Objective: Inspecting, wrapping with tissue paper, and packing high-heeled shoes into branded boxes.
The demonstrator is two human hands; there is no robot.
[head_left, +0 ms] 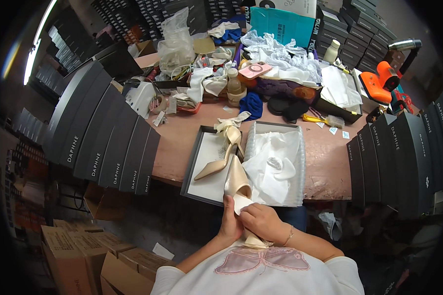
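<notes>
A beige pointed high-heeled shoe [237, 180] is in front of my body, toe pointing away from me. My left hand [229, 223] wraps round its left side. At the shoe's opening, my right hand [265, 222] is closed on a small white sheet [242, 202], which looks like paper or an insole. The shoe's rear part shows below my hands. The matching beige shoe [212, 168] lies in an open dark shoebox [186, 178], just beyond. Right beside it is a box half [301, 147] with crumpled white tissue paper [270, 156].
Dark shoeboxes are stacked at the left [91, 132] and right [403, 152] table edges. Across the back are a pink phone [255, 70], a bottle [235, 88], a blue cloth [251, 105], a yellow-handled brush [333, 121] and an orange device [379, 81]. Cardboard cartons [74, 255] stand lower left.
</notes>
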